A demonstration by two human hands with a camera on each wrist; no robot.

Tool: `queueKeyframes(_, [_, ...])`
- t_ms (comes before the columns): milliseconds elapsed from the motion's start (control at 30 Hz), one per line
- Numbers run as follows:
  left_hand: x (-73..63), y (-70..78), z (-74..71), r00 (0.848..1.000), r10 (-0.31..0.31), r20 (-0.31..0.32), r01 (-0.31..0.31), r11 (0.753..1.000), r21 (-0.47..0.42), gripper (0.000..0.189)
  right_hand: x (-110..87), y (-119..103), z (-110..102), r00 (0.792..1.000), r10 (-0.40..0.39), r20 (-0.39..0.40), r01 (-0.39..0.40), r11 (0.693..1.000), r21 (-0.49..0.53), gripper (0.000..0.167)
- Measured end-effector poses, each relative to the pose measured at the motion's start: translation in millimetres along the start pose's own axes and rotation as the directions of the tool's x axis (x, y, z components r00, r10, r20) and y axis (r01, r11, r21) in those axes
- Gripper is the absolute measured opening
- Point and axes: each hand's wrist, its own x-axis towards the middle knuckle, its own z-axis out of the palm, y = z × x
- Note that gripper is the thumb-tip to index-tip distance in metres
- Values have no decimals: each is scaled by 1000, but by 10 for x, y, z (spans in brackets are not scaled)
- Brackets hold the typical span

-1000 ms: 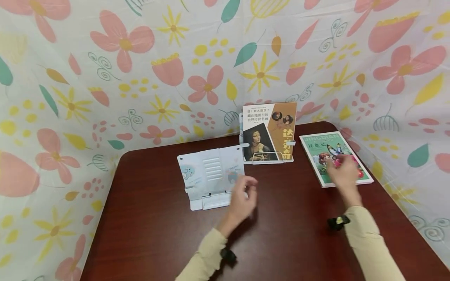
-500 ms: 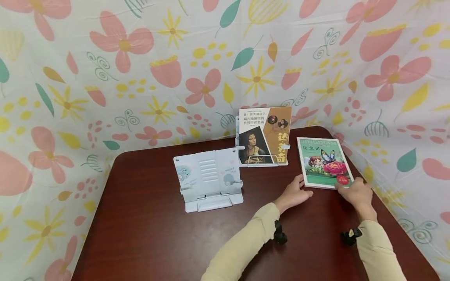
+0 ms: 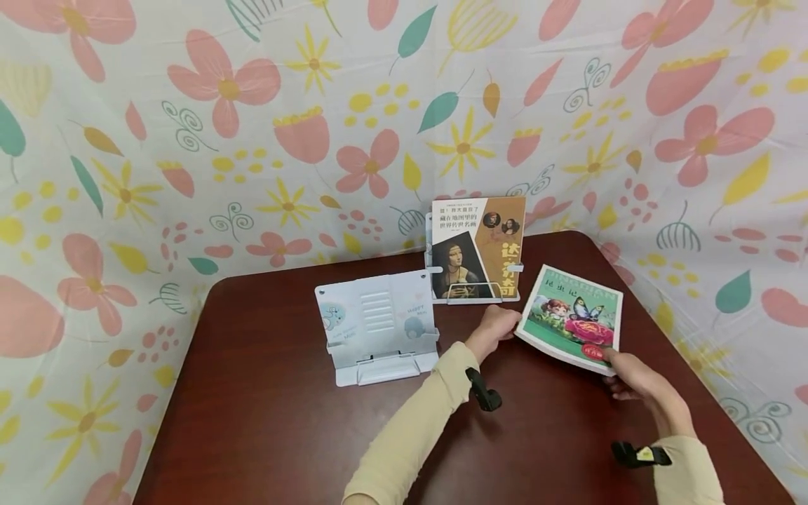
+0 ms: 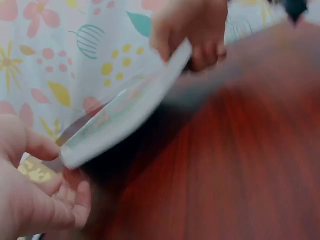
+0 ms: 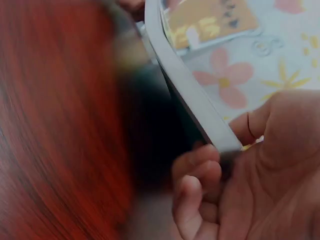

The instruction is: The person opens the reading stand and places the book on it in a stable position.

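Observation:
A green-covered book [image 3: 571, 319] with a butterfly and a pink flower is raised off the table at the right, tilted and slightly bent. My right hand [image 3: 647, 386] grips its lower right corner, thumb on the cover and fingers curled beneath, as the right wrist view also shows. At the opposite lower corner, my left hand [image 3: 495, 328] pinches the edge between thumb and fingers; the left wrist view shows the thumb on top of the book [image 4: 125, 115]. A white book stand [image 3: 379, 326] with pale blue cartoon prints stands left of my left hand, holding no book.
Behind, a second stand [image 3: 482, 300] holds an upright book [image 3: 473, 245] with a portrait and orange panel. The dark red-brown table [image 3: 265, 421] has a rounded back edge. A flowered curtain [image 3: 252, 140] hangs behind and at the sides.
Both hands have come to the green book and taken hold of its lower corners. The book has left the table, turned a little and moved toward me. The stands have stayed put.

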Motion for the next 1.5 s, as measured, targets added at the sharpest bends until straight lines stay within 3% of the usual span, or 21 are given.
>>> queueKeyframes(133, [14,129,-191,984,47,173,-63,994,88,27,-119,-75,213,996,-46,77,40,996,83,43])
queueKeyframes(200, [-11,216,-314,959,94,268,-139,978,155,33,-122,-91,309,991,-73,111,59,991,120,41])
queueKeyframes(233, [-40,271,-380,944,127,304,-195,959,207,35,-110,-94,353,988,-94,122,77,988,135,40])
queueKeyframes(300, [-102,368,-513,906,211,366,-336,886,319,36,-64,-102,444,985,-128,120,107,981,164,40])
queueKeyframes(367, [-188,483,-650,855,294,428,-470,788,397,37,0,-118,540,976,-188,109,165,967,193,44])
queueKeyframes(433, [-291,605,-785,812,346,470,-556,705,440,41,66,-157,647,966,-252,59,233,946,226,49])
queueKeyframes(533, [-440,797,-999,764,379,522,-630,615,475,54,157,-257,801,937,-346,-45,343,892,293,54])
queueKeyframes(633, [-558,986,-1208,740,400,542,-668,537,516,64,224,-397,953,894,-419,-158,447,812,377,58])
queueKeyframes(733, [-624,1177,-1408,737,448,507,-676,486,554,63,290,-605,1131,848,-467,-249,529,730,433,59])
queueKeyframes(800, [-654,1296,-1550,735,499,460,-673,450,587,57,337,-774,1256,829,-475,-294,559,701,443,57])
queueKeyframes(967, [-717,1463,-1952,718,615,327,-645,410,645,26,430,-1188,1477,806,-509,-302,592,703,395,57])
queueKeyframes(1167, [-778,1418,-2391,702,673,233,-645,461,610,24,502,-1482,1543,757,-587,-286,653,694,303,56])
queueKeyframes(1300, [-821,1273,-2600,672,724,159,-650,473,595,31,524,-1604,1571,702,-652,-286,709,677,198,52])
queueKeyframes(1400, [-898,1128,-2757,645,759,91,-644,476,598,34,522,-1695,1628,645,-699,-308,749,658,78,44])
queueKeyframes(1500, [-980,967,-2917,631,775,30,-620,482,619,37,515,-1771,1702,592,-737,-326,765,641,-60,35])
